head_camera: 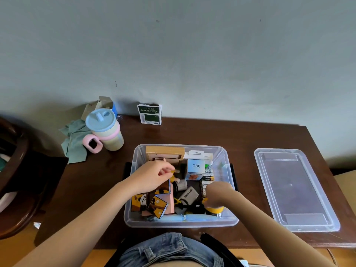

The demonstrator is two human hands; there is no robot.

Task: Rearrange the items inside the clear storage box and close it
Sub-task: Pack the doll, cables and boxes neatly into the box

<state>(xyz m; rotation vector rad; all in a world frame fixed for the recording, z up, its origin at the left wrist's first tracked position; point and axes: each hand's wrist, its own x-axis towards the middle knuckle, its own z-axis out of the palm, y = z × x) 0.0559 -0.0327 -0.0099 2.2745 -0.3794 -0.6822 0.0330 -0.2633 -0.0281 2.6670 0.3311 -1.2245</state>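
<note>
The clear plastic storage box (180, 222) sits mid-table, lid off. Left hand (154, 177) pinches a small yellow piece (173, 172); right hand (215, 193) is buried in it, can't tell its grip. Contents look light: grab cartons by their edges.

One clear storage box (227, 222) is seen; beside it, one lid (300, 226), one cup (107, 132), two hands.
</note>
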